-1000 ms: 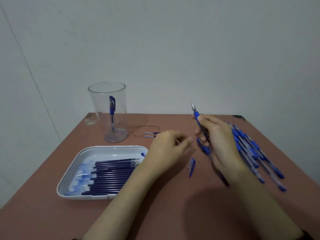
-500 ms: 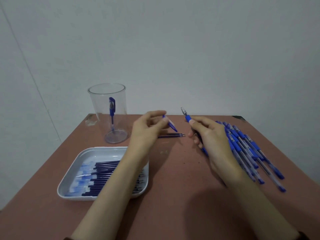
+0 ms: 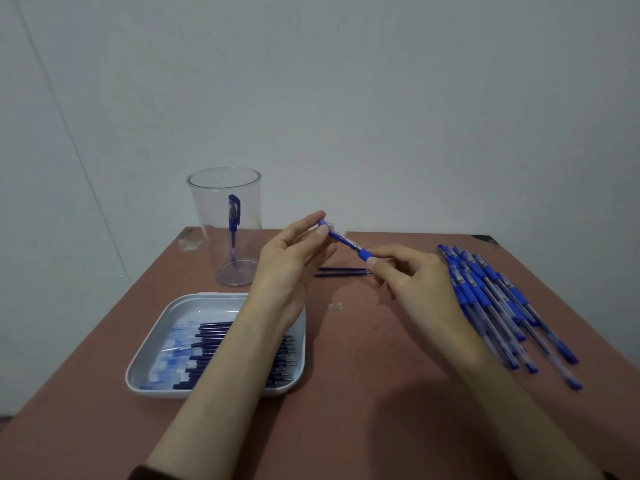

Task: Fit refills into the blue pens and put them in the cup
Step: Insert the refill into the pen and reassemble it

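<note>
My left hand point(image 3: 294, 261) pinches a blue pen cap point(image 3: 330, 230) between thumb and forefinger, and the cap sits over the tip of a blue pen point(image 3: 360, 252). My right hand point(image 3: 412, 282) grips that pen by its blue grip; the barrel is hidden in the palm. A clear cup point(image 3: 225, 202) stands at the back left with one capped blue pen point(image 3: 233, 223) upright inside. A white tray point(image 3: 152, 368) holds several dark blue refills point(image 3: 207, 341) under my left forearm. Several blue pens point(image 3: 498, 306) lie in a pile at the right.
Two loose refills point(image 3: 341, 271) lie on the brown table point(image 3: 346, 393) between my hands and the cup. A small crumb of debris point(image 3: 336, 306) sits mid-table, and a scrap of clear wrapper point(image 3: 188, 240) lies at the back left corner. A grey wall stands close behind.
My left hand picked the cap up off the table, lifted it and brought it onto the tip of the pen. My right hand tilted the pen leftward to meet it.
</note>
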The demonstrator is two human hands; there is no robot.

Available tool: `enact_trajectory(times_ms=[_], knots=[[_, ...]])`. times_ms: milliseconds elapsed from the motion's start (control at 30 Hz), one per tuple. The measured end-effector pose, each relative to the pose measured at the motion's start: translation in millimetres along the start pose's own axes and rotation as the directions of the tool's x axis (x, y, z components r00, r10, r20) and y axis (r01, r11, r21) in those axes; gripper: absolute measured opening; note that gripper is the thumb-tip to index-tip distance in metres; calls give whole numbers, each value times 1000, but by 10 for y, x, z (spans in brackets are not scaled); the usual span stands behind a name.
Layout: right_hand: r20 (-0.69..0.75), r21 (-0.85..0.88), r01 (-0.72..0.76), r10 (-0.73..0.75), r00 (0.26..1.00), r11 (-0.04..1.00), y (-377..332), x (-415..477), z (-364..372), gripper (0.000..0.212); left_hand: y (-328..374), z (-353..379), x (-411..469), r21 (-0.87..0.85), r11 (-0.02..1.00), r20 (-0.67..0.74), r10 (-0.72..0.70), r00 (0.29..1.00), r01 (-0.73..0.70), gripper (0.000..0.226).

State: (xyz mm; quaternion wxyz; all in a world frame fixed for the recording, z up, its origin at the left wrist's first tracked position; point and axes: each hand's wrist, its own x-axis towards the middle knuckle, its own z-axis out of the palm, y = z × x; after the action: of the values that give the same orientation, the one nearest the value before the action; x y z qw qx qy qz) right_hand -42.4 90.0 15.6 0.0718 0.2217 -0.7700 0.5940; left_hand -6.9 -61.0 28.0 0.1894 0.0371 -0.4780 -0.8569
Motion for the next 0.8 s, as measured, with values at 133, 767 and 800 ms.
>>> enact_trajectory(times_ms=[133, 767, 800], knots=[[-17, -77, 22, -24, 1000, 997, 13, -7, -7, 17, -51, 29, -31, 242, 968, 55, 57, 997, -68, 22], [-14, -118, 70, -72, 997, 991, 21, -45, 30, 32, -146, 128, -69, 316, 929, 31, 191, 981, -191, 25], [-12, -115, 75, -77, 997, 991, 19, -47, 32, 31, -149, 128, -70, 314, 929, 31, 193, 981, -193, 25]])
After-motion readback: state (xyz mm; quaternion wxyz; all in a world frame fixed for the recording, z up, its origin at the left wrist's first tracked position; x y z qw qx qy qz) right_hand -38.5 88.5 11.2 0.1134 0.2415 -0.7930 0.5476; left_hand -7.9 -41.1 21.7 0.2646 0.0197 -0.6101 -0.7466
